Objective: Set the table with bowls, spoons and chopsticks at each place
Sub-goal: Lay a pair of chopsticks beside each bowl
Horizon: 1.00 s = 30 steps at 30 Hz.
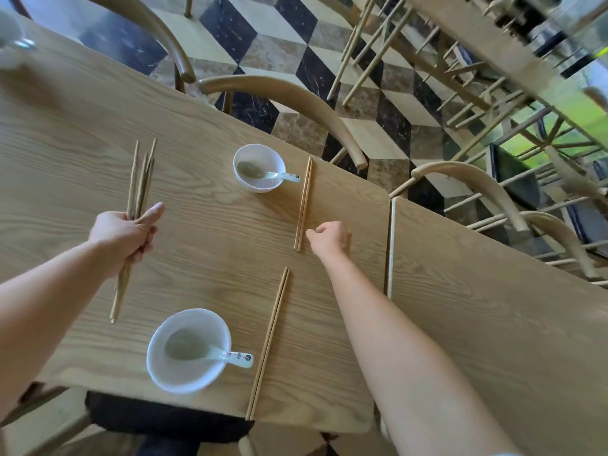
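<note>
Two white bowls stand on the wooden table [82, 133]. The far bowl [259, 167] holds a spoon [268, 174], and a pair of chopsticks [303, 205] lies to its right. The near bowl [188, 349] holds a spoon [210, 353] too, with another chopstick pair [268, 343] on its right. My left hand [126, 233] is shut on a bundle of several chopsticks [139, 182]. Just right of the far pair's near end hovers my right hand [330, 238], fingers curled and holding nothing.
A second table [493, 324] butts against this one on the right. Curved wooden chairs [296, 103] line the far edge. A black chair seat [158, 419] sits under the near edge. A blurred white bowl [10, 37] is at the far left corner.
</note>
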Available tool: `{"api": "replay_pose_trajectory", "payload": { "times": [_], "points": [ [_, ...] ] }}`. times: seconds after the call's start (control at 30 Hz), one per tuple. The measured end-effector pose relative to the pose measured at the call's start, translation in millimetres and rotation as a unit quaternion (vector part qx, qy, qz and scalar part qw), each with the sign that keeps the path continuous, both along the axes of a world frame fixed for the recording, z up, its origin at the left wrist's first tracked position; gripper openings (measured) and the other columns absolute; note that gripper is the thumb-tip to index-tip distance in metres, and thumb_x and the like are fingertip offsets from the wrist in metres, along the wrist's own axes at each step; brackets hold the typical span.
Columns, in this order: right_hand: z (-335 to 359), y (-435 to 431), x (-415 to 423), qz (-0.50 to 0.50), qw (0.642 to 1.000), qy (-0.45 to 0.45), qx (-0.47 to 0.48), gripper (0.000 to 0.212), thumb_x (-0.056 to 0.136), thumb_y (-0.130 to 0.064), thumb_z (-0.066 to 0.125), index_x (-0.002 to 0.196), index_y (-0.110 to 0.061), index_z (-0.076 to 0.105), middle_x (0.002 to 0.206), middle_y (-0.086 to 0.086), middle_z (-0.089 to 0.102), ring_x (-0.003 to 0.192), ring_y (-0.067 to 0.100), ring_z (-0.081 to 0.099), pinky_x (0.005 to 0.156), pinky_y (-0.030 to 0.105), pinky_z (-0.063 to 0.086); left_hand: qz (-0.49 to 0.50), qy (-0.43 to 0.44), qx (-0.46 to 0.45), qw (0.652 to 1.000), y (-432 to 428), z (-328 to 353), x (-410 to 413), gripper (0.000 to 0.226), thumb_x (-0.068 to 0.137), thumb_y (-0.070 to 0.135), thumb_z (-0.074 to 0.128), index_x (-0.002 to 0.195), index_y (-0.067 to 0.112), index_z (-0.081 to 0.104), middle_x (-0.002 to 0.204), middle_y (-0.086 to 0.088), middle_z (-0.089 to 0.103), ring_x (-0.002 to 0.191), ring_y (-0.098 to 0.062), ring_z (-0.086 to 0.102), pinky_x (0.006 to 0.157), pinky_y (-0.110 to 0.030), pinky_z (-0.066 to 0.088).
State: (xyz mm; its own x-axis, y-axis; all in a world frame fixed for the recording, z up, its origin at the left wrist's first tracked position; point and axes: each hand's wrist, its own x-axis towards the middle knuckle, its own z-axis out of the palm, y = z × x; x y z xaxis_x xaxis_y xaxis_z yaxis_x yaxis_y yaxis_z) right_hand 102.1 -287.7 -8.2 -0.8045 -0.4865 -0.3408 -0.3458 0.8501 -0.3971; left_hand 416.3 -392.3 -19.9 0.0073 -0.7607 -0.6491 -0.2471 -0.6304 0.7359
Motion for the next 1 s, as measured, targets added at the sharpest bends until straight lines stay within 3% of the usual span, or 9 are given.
{"api": "replay_pose_trajectory", "payload": {
  "times": [0.13,0.23,0.33,0.4,0.47,0.53,0.63,0.8,1.0],
  "points": [
    [-21.7,-12.0,5.4,0.010,1.000,0.027,-0.008,0.028,0.081,-0.041,0.068,0.085,-0.013,0.072,0.089,0.006,0.069,0.102,0.026,0.059,0.072,0.026,0.042,-0.032,-0.077,-0.009,0.996,6.2,-26.9,17.3,0.053,0.078,0.062,0.073,0.067,0.010,0.065,0.045,-0.003,0.054,0.031,-0.016,0.043,0.038,-0.015,0.036],
    [-32.6,-14.2,3.8,0.000,0.999,0.046,-0.015,0.028,0.078,-0.040,0.071,0.073,-0.012,0.066,0.064,0.000,0.057,0.096,0.028,0.062,0.069,0.026,0.041,-0.034,-0.096,0.030,0.994,6.8,-40.3,23.1,0.053,0.077,0.061,0.075,0.068,0.010,0.065,0.035,0.002,0.051,0.023,-0.012,0.039,0.032,-0.013,0.033],
    [-40.5,-12.1,-2.1,0.012,0.998,0.053,-0.018,0.028,0.077,-0.040,0.073,0.072,-0.014,0.064,0.078,0.005,0.066,0.098,0.029,0.061,0.075,0.029,0.045,-0.031,-0.106,0.064,0.992,2.5,-40.0,21.2,0.049,0.076,0.059,0.077,0.065,0.013,0.063,0.032,0.006,0.046,0.020,-0.008,0.034,0.032,-0.012,0.031],
    [-43.4,-16.5,-6.6,0.013,0.998,0.052,-0.017,0.033,0.076,-0.040,0.074,0.064,-0.019,0.052,0.067,-0.005,0.053,0.095,0.028,0.059,0.072,0.028,0.042,-0.018,-0.109,0.072,0.991,-1.8,-41.4,20.7,0.048,0.073,0.059,0.078,0.064,0.015,0.061,0.031,0.007,0.044,0.021,-0.009,0.033,0.035,-0.012,0.033],
    [-48.7,-23.1,-12.4,0.012,0.998,0.052,-0.016,0.031,0.075,-0.042,0.074,0.065,-0.021,0.052,0.061,-0.011,0.040,0.091,0.025,0.054,0.071,0.027,0.039,-0.018,-0.113,0.072,0.991,-3.2,-42.3,20.6,0.048,0.073,0.059,0.078,0.063,0.015,0.061,0.031,0.007,0.044,0.023,-0.010,0.033,0.036,-0.012,0.034],
    [-52.2,-29.0,-13.0,0.014,0.998,0.057,-0.011,0.026,0.074,-0.043,0.074,0.075,-0.021,0.061,0.064,-0.010,0.041,0.084,0.020,0.046,0.070,0.026,0.035,-0.022,-0.118,0.075,0.990,-2.1,-39.6,19.5,0.049,0.073,0.060,0.077,0.062,0.016,0.060,0.031,0.007,0.044,0.027,-0.012,0.035,0.038,-0.013,0.034],
    [-57.3,-36.8,-12.2,0.014,0.997,0.072,-0.019,0.028,0.074,-0.037,0.075,0.068,-0.022,0.052,0.067,-0.010,0.046,0.072,0.015,0.036,0.066,0.026,0.031,-0.021,-0.122,0.077,0.989,-3.1,-37.2,18.9,0.048,0.072,0.059,0.078,0.062,0.016,0.060,0.032,0.006,0.045,0.034,-0.014,0.037,0.041,-0.014,0.034],
    [-63.3,-39.1,-11.1,0.000,0.996,0.084,-0.027,0.033,0.072,-0.025,0.075,0.060,-0.019,0.045,0.069,-0.003,0.055,0.069,0.019,0.043,0.062,0.024,0.034,-0.027,-0.113,0.085,0.990,-3.3,-36.4,20.0,0.049,0.070,0.059,0.080,0.061,0.015,0.061,0.033,0.005,0.047,0.026,-0.012,0.036,0.035,-0.013,0.033],
    [-61.0,-37.6,-4.5,0.006,0.997,0.074,-0.031,0.037,0.071,-0.021,0.074,0.054,-0.021,0.042,0.055,-0.012,0.040,0.065,0.020,0.048,0.062,0.022,0.035,-0.028,-0.103,0.090,0.990,-4.3,-38.0,22.0,0.051,0.070,0.059,0.081,0.062,0.013,0.061,0.033,0.005,0.046,0.024,-0.010,0.035,0.033,-0.013,0.033]
  ]
}}
